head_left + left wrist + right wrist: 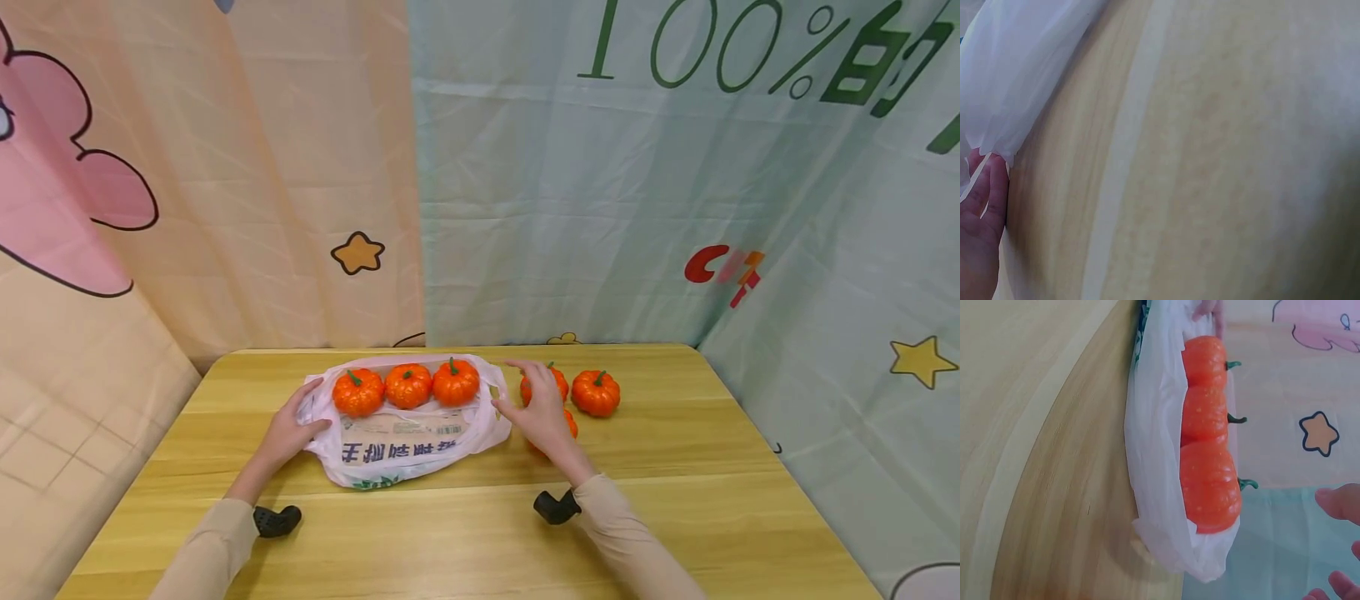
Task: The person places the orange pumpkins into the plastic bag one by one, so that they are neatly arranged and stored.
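Observation:
A white plastic bag (322,454) lies on the table with its mouth spread wide. Three small orange pumpkins (408,386) with green stems sit in a row along its far side; the right wrist view shows these pumpkins (1210,487) side by side. My left hand (288,429) grips the bag's left edge, thumb and fingers about the plastic. At the bag's right end is my right hand (546,421), thumb and fingers spread and holding nothing. Beyond it stands a pumpkin (596,393), with two more partly hidden by the hand.
A beige panel (397,429) with dark lettering and a barcode shows in the front part of the bag. The wooden table (420,542) reaches back to printed curtains (525,208). Black straps (277,521) sit at both wrists.

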Demonstrator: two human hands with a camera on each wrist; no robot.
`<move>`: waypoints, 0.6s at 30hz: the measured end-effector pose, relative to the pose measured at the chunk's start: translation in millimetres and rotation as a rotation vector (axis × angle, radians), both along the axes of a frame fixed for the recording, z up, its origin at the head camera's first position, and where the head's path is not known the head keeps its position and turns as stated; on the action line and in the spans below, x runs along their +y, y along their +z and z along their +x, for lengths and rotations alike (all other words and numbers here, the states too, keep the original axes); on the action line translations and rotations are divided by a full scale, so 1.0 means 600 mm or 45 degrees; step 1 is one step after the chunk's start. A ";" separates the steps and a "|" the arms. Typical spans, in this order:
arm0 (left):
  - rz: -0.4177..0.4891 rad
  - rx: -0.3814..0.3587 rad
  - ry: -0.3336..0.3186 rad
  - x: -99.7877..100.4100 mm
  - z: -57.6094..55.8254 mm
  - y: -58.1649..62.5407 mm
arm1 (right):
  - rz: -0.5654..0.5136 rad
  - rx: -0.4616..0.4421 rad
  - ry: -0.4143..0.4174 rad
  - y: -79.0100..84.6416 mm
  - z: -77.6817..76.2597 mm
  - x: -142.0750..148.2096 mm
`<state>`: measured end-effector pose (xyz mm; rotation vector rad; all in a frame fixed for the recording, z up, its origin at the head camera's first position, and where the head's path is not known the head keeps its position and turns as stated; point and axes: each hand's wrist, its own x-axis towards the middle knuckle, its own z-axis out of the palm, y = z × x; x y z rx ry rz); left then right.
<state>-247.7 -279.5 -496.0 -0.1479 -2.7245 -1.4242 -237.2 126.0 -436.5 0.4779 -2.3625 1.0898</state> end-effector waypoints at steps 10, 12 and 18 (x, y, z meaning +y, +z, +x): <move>0.001 -0.001 -0.010 -0.003 -0.001 -0.002 | -0.056 0.030 -0.095 -0.001 0.007 0.063; 0.001 -0.001 -0.015 -0.003 -0.001 -0.002 | -0.065 0.057 -0.113 -0.004 0.008 0.075; 0.009 0.004 -0.019 -0.004 -0.003 -0.005 | -0.117 0.101 -0.182 -0.020 0.008 0.112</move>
